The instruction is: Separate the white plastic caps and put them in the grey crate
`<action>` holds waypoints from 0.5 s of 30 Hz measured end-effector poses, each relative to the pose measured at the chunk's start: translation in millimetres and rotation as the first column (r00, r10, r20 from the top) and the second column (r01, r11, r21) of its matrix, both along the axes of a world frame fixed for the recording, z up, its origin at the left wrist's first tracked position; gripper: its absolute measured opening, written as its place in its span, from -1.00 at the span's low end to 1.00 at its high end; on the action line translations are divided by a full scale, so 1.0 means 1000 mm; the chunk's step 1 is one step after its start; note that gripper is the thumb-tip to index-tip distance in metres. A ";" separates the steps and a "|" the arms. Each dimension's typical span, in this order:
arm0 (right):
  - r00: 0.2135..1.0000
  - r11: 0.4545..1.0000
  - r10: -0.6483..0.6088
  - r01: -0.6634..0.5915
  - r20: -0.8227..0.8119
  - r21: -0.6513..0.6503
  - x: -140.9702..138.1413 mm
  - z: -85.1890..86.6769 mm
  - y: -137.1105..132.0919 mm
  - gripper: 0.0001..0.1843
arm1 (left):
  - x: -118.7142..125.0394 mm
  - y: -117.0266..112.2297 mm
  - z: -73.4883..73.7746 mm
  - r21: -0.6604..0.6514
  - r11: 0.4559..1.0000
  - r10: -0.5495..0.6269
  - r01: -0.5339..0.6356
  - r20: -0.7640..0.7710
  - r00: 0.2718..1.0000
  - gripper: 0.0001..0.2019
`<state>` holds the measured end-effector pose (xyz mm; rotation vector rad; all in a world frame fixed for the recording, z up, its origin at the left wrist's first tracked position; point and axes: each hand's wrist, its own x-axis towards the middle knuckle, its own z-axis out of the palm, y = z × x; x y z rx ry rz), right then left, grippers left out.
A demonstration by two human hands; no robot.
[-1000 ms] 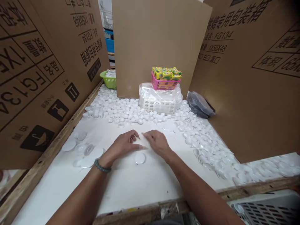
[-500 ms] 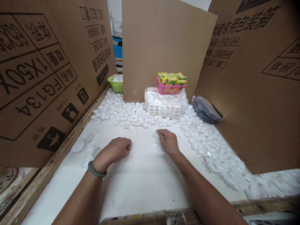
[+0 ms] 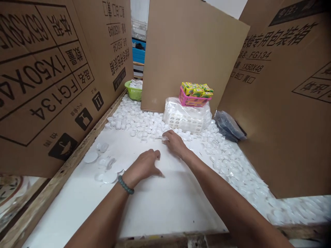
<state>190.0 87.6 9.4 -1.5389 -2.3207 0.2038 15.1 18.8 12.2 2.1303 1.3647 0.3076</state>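
My left hand (image 3: 148, 164) is above the white tabletop (image 3: 165, 203), thumb and fingers apart and nothing seen between them. A bracelet of green beads (image 3: 126, 185) circles that wrist. Farther forward, my right hand (image 3: 176, 143) is at the near edge of a spread of small white plastic pieces (image 3: 150, 124). Its bent fingertips pinch a small white plastic piece (image 3: 164, 138), partly hidden by the fingers. Left of my left hand lie several loose round white discs (image 3: 91, 157) and ring-like pieces.
Large cardboard panels (image 3: 193, 51) wall the table at the left, back and right. A pink basket (image 3: 194, 100) of yellow-green boxes tops a plastic-wrapped pack (image 3: 186, 120). A green basket (image 3: 134, 93) stands back left, a dark plastic bag (image 3: 229, 125) at right. Wooden rails (image 3: 69, 175) edge the table.
My right hand has moved forward and left to the edge of the white pieces. My left hand has moved right, and its fingers have opened. More discs show beside it. The view has shifted slightly.
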 end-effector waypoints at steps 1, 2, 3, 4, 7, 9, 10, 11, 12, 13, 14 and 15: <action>1.000 1.000 -0.028 0.028 0.012 -0.013 0.000 -0.003 0.003 -0.78 | 0.003 -0.002 -0.002 -0.002 1.000 -0.029 0.029 -0.014 0.999 -0.53; 0.998 0.998 -0.058 0.058 0.015 -0.013 -0.001 -0.007 0.004 -0.81 | 0.006 -0.003 -0.005 0.002 0.999 -0.047 0.047 -0.025 0.999 -0.56; 0.996 0.997 -0.083 0.083 0.012 -0.005 0.000 -0.010 0.003 -0.83 | 0.008 -0.003 -0.008 0.012 0.999 -0.051 0.051 -0.030 0.998 -0.60; 0.995 0.995 -0.101 0.101 0.003 0.008 0.000 -0.013 0.001 -0.84 | 0.009 -0.002 -0.010 0.029 0.999 -0.042 0.042 -0.026 0.999 -0.65; 0.993 0.994 -0.110 0.110 -0.038 0.007 0.003 -0.015 -0.009 -0.87 | 0.010 0.002 -0.017 0.110 0.993 0.033 -0.035 0.015 0.999 -0.74; 0.994 0.996 -0.091 0.089 -0.061 -0.023 0.005 -0.012 -0.015 -0.86 | 0.009 0.005 -0.020 0.154 0.985 0.073 -0.078 0.037 0.997 -0.71; 0.995 0.996 -0.079 0.077 -0.069 -0.037 0.005 -0.010 -0.017 -0.85 | 0.008 0.006 -0.021 0.158 0.983 0.082 -0.088 0.041 0.996 -0.68; 0.995 0.997 -0.068 0.065 -0.073 -0.049 0.005 -0.008 -0.019 -0.83 | 0.008 0.006 -0.022 0.152 0.984 0.085 -0.090 0.042 0.996 -0.65; 0.995 0.997 -0.064 0.060 -0.076 -0.057 0.005 -0.007 -0.021 -0.81 | 0.007 0.007 -0.023 0.139 0.986 0.083 -0.088 0.045 0.996 -0.64; 0.995 0.996 -0.065 0.060 -0.078 -0.064 0.006 -0.006 -0.023 -0.80 | 0.007 0.007 -0.024 0.127 0.988 0.079 -0.085 0.052 0.996 -0.64; 0.994 0.995 -0.074 0.068 -0.078 -0.073 0.006 -0.006 -0.025 -0.80 | 0.007 0.007 -0.025 0.118 0.990 0.076 -0.083 0.063 0.995 -0.65; 0.994 0.993 -0.083 0.077 -0.076 -0.086 0.007 -0.006 -0.027 -0.83 | 0.008 0.008 -0.026 0.114 0.990 0.075 -0.084 0.076 0.994 -0.67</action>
